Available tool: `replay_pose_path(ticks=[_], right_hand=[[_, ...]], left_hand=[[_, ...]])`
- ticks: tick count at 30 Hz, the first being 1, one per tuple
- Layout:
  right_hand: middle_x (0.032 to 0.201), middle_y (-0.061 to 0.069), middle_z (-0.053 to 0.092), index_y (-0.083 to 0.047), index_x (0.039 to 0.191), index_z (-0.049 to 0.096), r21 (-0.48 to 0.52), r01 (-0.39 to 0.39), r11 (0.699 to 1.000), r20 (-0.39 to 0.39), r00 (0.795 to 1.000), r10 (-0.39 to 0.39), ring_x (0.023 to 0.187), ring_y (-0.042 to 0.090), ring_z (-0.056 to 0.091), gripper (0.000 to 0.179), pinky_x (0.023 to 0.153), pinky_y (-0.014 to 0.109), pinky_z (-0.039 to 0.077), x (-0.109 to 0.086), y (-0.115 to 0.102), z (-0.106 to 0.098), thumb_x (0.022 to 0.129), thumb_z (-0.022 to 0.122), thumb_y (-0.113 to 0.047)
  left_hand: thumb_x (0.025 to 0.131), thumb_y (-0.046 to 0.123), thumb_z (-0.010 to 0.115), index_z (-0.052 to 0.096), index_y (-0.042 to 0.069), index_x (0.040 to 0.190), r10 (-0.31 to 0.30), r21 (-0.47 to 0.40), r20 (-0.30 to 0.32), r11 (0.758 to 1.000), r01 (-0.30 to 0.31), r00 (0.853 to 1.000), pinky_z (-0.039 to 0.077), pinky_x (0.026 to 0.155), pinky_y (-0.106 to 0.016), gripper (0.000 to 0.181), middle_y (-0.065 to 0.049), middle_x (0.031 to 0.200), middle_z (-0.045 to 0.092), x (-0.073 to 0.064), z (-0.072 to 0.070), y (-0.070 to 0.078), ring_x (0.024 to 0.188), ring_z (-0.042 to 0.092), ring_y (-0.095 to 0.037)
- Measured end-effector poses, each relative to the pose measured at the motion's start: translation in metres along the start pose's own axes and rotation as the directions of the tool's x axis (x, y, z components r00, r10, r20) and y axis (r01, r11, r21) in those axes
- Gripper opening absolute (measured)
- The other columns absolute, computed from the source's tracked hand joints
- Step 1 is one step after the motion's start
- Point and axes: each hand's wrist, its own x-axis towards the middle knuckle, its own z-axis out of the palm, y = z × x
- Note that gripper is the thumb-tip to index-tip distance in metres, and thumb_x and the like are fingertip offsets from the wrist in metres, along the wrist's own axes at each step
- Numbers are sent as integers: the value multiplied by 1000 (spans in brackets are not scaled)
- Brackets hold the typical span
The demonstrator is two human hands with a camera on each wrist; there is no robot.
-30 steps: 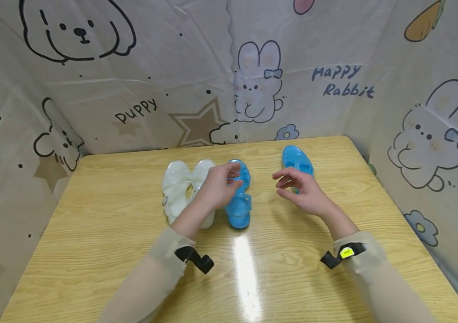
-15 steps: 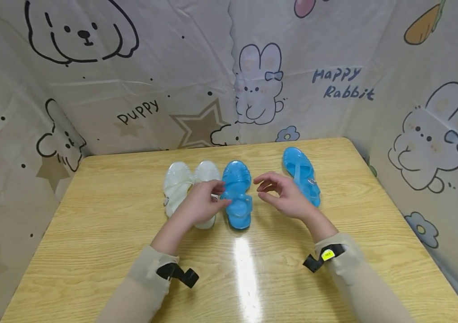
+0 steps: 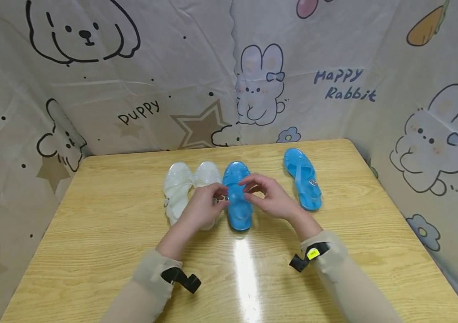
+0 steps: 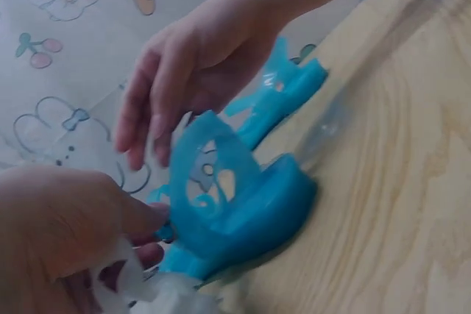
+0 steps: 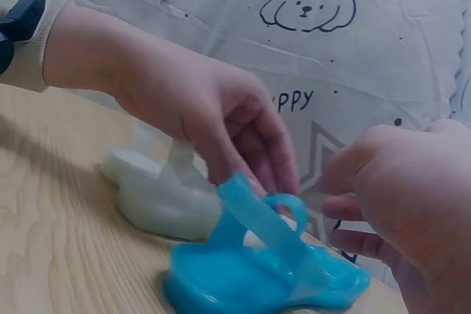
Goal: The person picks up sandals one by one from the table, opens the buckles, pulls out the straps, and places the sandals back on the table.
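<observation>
A blue jelly sandal (image 3: 239, 218) lies sole down with its toe toward the back, its ankle strap (image 4: 193, 182) standing up in an arch. At the left side of this strap, my left hand (image 3: 204, 202) pinches the buckle end between thumb and fingers. My right hand (image 3: 272, 198) hovers over the sandal's right side, fingers loosely curved and holding nothing; in the right wrist view its fingertips are apart from the strap. A pair of whitish jelly sandals (image 3: 177, 177) stands just left, partly hidden behind my left hand and forearm.
The second blue sandal (image 3: 308, 190) lies farther right, angled, with a metal buckle on its outer side. All rest on a wooden table (image 3: 103, 260). A printed cloth (image 3: 196, 67) rises behind the table and along its sides.
My left hand has moved off the sandal's toe, down and left to the strap's buckle side. The right hand has come left from the farther blue sandal to the nearer one.
</observation>
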Motion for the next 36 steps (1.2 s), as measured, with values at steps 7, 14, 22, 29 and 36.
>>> replay_pose_path(ticks=[7,14,22,29,36], right_hand=[[127,23,65,5,130,64,-36,29,999,48,998,-27,117,38,63,30,99,52,55,6,4,8,100,69,4],[128,16,67,0,129,66,-84,-2,996,84,996,9,120,30,63,29,101,49,54,7,9,14,101,71,0],[127,9,70,-3,129,68,-147,-106,983,67,991,117,117,24,65,33,102,46,53,6,9,19,98,78,-9],[121,5,72,-1,125,70,-160,-156,975,5,987,159,111,20,67,35,100,44,54,5,11,26,94,83,-9],[114,2,72,-3,121,72,-192,-162,968,-33,987,159,103,18,66,29,97,44,56,0,14,31,94,82,-8]], left_hand=[[99,18,79,67,6,131,20,74,-27,997,-18,999,58,95,-42,37,-7,116,76,3,11,6,107,72,-23],[101,31,77,71,5,124,-13,138,-21,990,16,1000,58,93,-42,35,-8,115,74,3,17,1,107,70,-24],[100,37,76,75,8,115,-37,215,-9,976,38,999,57,91,-44,32,-5,108,72,3,20,-4,104,67,-24],[101,37,74,76,12,115,-58,183,31,982,51,998,56,91,-43,28,-2,109,74,4,16,-8,104,68,-22],[101,32,76,74,15,113,-81,118,52,990,75,995,55,93,-42,21,1,108,73,3,14,-10,104,67,-20]])
